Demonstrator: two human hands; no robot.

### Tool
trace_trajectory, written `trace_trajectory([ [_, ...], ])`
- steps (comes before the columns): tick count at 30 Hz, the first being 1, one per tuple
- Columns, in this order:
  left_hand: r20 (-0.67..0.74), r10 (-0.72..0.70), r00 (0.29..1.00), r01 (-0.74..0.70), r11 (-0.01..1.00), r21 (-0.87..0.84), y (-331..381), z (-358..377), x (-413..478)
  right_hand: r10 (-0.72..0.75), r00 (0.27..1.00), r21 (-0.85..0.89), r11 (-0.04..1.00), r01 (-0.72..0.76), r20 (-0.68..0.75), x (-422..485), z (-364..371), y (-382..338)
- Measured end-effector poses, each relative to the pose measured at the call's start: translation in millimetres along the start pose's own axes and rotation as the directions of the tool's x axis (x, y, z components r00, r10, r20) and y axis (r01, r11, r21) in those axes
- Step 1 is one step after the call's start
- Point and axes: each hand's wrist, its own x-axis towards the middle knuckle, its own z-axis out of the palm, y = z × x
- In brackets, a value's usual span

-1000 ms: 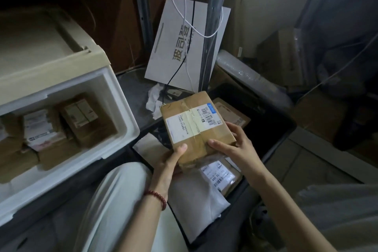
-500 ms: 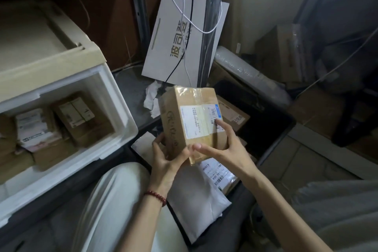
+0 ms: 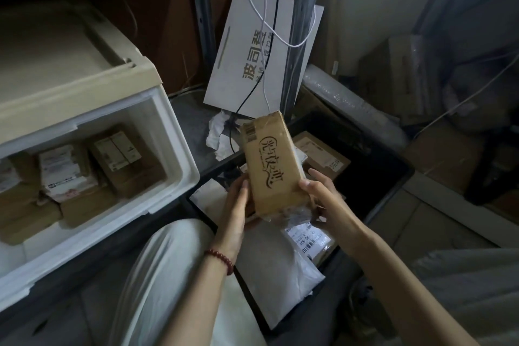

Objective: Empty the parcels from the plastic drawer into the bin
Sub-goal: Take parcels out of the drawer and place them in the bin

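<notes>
A person holds one cardboard parcel [image 3: 271,168] with both hands, up in the air over the black bin [image 3: 389,159]. The parcel stands on its end and leans a little to the left. Its brown side with big dark letters faces the camera, and a small barcode sticker sits near its top. The left hand [image 3: 236,205] wraps round the left edge of the parcel, with the thumb lying along that edge. The right hand [image 3: 327,201] grips the low right corner, with the thumb on the front and the other fingers curled behind. A red bead bracelet [image 3: 222,258] is on the left wrist. Down in the bin lie a soft white bag [image 3: 278,270], a wrapped packet with a white label [image 3: 311,239] and a brown box [image 3: 327,159]. The white plastic drawer [image 3: 179,168] is pulled out on the left, just beside the bin. More parcels [image 3: 120,154] are packed close together inside it, brown ones and one with pale labels. A flat white box [image 3: 252,59] with printed letters leans on a metal post behind the bin. White and black cables [image 3: 265,14] hang down in front of that box. A bit of crumpled white paper [image 3: 217,132] lies on the floor below it.
</notes>
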Motion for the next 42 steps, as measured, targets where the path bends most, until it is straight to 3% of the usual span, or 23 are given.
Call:
trace_trajectory([
  [4, 0.053, -0.213, 0.976, 0.214, 0.977, -0.013, 3.1, 6.9, -2.7, 0.048, 0.994, 0.087, 0.995, -0.056, 0.094, -0.4, -1.6, 4.3],
  [7, 0.132, -0.231, 0.964, 0.242, 0.967, -0.075, 3.5, 4.9, -3.0, 0.074, 0.979, 0.09, 0.992, -0.092, 0.191, 1.1, -4.5, 8.2],
  [11, 0.135, -0.152, 0.979, 0.172, 0.973, -0.156, 5.7, 0.8, -2.9, 0.051, 0.984, 0.144, 0.987, -0.077, 0.172, 4.8, -9.0, 10.8],
  [16, -0.059, -0.157, 0.986, 0.142, 0.969, -0.2, 4.8, -0.7, -3.1, -0.052, 0.991, 0.195, 0.98, 0.028, 0.12, 4.2, -13.8, 8.6],
  [22, -0.086, -0.132, 0.987, 0.113, 0.974, -0.198, 9.4, -4.6, -3.3, -0.123, 0.991, 0.144, 0.981, 0.13, -0.052, -0.7, -15.0, 4.0],
  [26, -0.118, -0.031, 0.993, 0.014, 0.989, -0.145, 7.4, -3.8, -4.9, -0.165, 0.975, 0.044, 0.984, 0.173, -0.151, -5.2, -13.2, 2.4],
  [30, -0.104, 0.012, 0.994, -0.019, 0.998, -0.057, 7.3, -6.6, -7.7, -0.131, 0.986, 0.08, 0.987, 0.139, -0.099, -7.6, -7.5, -2.5],
  [38, 0.022, -0.006, 1.0, 0.009, 0.993, -0.122, 11.6, -9.5, -5.9, -0.091, 0.994, -0.033, 0.995, 0.089, -0.066, -4.7, -8.3, 3.8],
  [42, 0.059, 0.016, 0.998, -0.017, 1.0, 0.024, 9.3, -8.0, -6.0, -0.15, 0.987, -0.121, 0.982, 0.143, -0.051, -4.4, -6.9, 6.9],
])
